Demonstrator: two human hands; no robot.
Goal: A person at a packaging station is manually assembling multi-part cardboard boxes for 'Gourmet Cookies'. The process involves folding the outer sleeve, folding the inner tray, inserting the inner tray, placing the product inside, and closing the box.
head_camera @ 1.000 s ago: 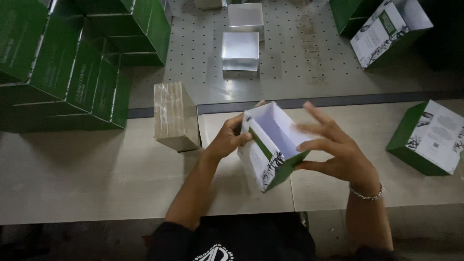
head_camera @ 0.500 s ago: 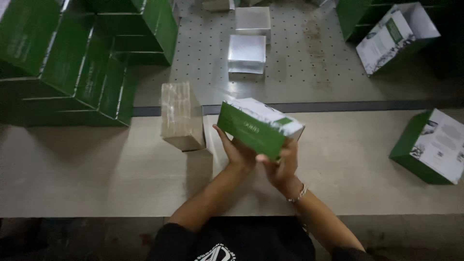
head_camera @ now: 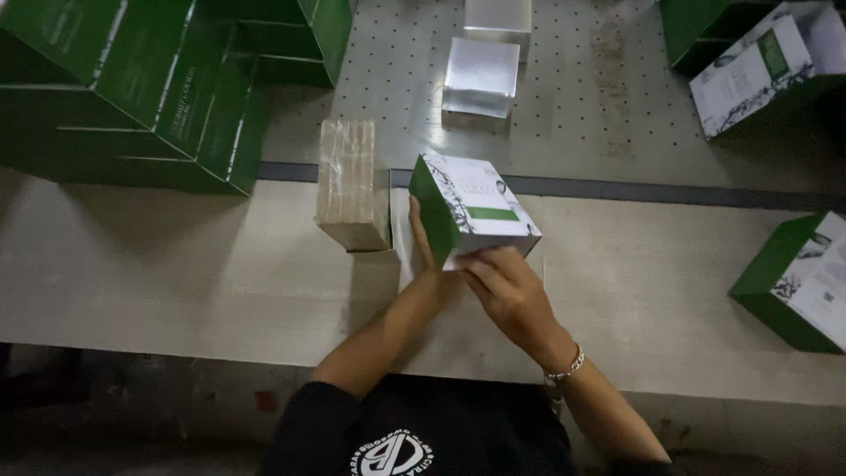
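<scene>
Head view, only one I have. Both hands on the green-and-white carton (head_camera: pixel 471 211), held just above the pale worktable (head_camera: pixel 176 273), near the dark strip (head_camera: pixel 670 191) where it meets the perforated metal surface (head_camera: pixel 599 97). Carton is closed and tilted, white printed face up, green side facing left. Left hand (head_camera: pixel 425 245) lies flat against the green side, fingers straight and pointing away from me. Right hand (head_camera: pixel 507 286) grips the near lower edge, fingers curled over the white face; chain bracelet (head_camera: pixel 564 366) on that wrist. So both hands hold the carton between them.

Just left of the carton, apart from the left hand, I see a wrapped brownish bundle (head_camera: pixel 350 181) standing on the table. A flat pale sheet (head_camera: pixel 404 242) lies under the hands, partly hidden. Far left: stack of open green cartons (head_camera: pixel 132 88). On the metal surface, two silver packs (head_camera: pixel 480 75). Right edge: another green-and-white carton (head_camera: pixel 797 282); top right, one more, open (head_camera: pixel 758 62).
</scene>
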